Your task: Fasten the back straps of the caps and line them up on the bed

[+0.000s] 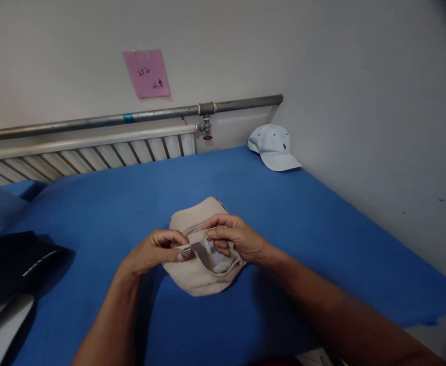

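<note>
A beige baseball cap (200, 284) lies on the blue-covered surface, its brim pointing away from me and its back opening facing me. My left hand (156, 251) pinches the left side of the back strap, beside a metal buckle (186, 252). With thumb and fingers, my right hand (232, 236) grips the strap's other part, a fabric band (198, 236), at the upper right of the opening. The band's end lies close to the buckle; whether it is threaded through, I cannot tell. Some right fingertips reach inside the opening.
A light blue cap (270, 145) sits in the far right corner by the wall. Dark caps (12, 264) and a pale brim (5, 330) lie at the left edge. Behind the blue surface (108, 203) run a white radiator (123, 150) and a metal pipe (161, 114).
</note>
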The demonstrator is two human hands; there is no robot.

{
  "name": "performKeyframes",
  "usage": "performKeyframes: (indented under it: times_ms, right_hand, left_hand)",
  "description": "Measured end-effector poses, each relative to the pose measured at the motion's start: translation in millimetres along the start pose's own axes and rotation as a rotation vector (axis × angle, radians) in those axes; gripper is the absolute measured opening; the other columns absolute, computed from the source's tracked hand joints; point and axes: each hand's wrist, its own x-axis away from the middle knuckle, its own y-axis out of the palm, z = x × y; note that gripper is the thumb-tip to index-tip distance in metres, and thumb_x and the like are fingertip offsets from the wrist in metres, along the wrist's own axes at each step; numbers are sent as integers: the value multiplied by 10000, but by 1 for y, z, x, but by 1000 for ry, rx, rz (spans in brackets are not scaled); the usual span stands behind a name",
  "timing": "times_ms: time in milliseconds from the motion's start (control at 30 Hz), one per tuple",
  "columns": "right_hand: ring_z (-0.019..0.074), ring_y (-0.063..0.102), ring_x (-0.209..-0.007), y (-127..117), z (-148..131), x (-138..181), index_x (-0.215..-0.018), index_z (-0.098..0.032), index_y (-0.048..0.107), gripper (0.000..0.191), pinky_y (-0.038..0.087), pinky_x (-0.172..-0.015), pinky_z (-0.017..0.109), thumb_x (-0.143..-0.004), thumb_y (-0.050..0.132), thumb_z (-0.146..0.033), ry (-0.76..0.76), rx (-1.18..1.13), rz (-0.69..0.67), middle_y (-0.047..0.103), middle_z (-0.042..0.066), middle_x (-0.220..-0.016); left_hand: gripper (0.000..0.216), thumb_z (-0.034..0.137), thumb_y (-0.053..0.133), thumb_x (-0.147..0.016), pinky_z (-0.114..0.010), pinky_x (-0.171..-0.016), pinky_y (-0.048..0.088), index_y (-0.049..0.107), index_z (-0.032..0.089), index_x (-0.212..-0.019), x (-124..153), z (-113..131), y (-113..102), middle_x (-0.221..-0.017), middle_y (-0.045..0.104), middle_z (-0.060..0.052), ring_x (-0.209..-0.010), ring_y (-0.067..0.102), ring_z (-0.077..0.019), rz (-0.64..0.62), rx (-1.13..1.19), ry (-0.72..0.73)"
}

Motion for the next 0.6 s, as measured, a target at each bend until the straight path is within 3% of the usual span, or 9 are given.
performKeyframes:
  times_ms: [600]
  right_hand:
    - [14, 370, -389, -2, 6, -2, -768, -151, 661, 167, 262, -355, 139, -629, 753, -160, 97, -106, -42, 597, -47, -569]
  left_hand:
    - [261, 290, 884, -496, -185, -491, 385, 707, 131, -602, -7, -8, -3, -561, 644, -16, -484, 519, -85, 169, 113, 30]
